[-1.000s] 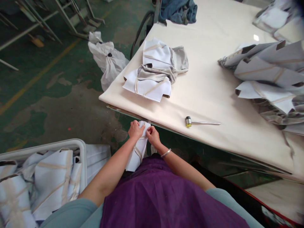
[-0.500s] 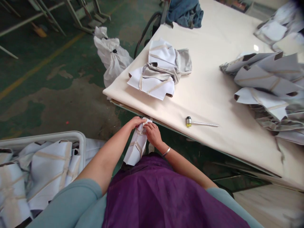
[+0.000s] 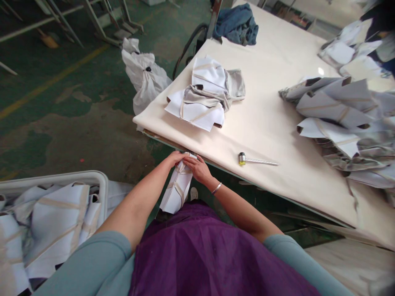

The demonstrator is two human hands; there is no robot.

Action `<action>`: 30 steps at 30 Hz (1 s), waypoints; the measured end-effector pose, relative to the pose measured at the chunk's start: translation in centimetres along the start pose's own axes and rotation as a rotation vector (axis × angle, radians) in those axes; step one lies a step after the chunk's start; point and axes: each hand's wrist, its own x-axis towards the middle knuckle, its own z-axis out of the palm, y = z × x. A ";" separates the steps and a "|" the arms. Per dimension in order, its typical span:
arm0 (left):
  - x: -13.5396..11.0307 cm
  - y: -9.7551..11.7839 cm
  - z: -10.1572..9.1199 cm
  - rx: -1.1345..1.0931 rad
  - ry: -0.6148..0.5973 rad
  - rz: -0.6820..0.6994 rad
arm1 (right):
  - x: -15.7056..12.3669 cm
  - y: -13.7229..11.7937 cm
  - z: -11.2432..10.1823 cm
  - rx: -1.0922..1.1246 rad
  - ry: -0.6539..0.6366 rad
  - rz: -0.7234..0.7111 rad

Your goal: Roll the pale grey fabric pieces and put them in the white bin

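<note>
The left hand (image 3: 178,157), half closed, is gripping a white piece (image 3: 178,187) by its far end; the right hand (image 3: 199,169) is lying across it, fingers nearly straight. The piece is stretching from both hands toward the apron (image 3: 197,250); a hammer (image 3: 242,159) is lying to their right.

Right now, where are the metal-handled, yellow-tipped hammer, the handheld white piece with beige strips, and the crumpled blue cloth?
Hammer (image 3: 242,159): head view, on its striking end.
White piece (image 3: 177,188): head view, middle of its length.
Blue cloth (image 3: 237,24): head view, middle of its heap.
</note>
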 end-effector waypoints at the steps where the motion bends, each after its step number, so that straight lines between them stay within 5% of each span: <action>1: -0.1 0.3 0.0 -0.049 -0.007 -0.020 | 0.1 0.1 0.1 0.004 -0.001 0.013; 10: 0.1 0.0 -0.1 -0.060 0.040 0.019 | -2.4 -3.0 1.5 0.136 -0.064 0.013; 14: 0.7 -0.6 0.0 0.105 0.113 0.146 | -2.2 -2.7 1.0 0.139 -0.065 -0.023; 19: 1.8 0.0 0.7 0.345 0.219 0.145 | -1.7 -2.4 0.6 0.135 -0.055 -0.024; 23: 1.8 -0.4 0.7 0.210 0.229 0.118 | -2.3 -2.5 1.1 0.117 -0.046 -0.031; 26: 1.2 -0.1 0.0 0.101 0.244 0.095 | -2.3 -2.5 1.1 0.109 -0.031 -0.058; 30: -2.5 2.2 -0.2 0.262 0.281 0.124 | -1.5 -3.2 0.2 0.065 -0.011 -0.088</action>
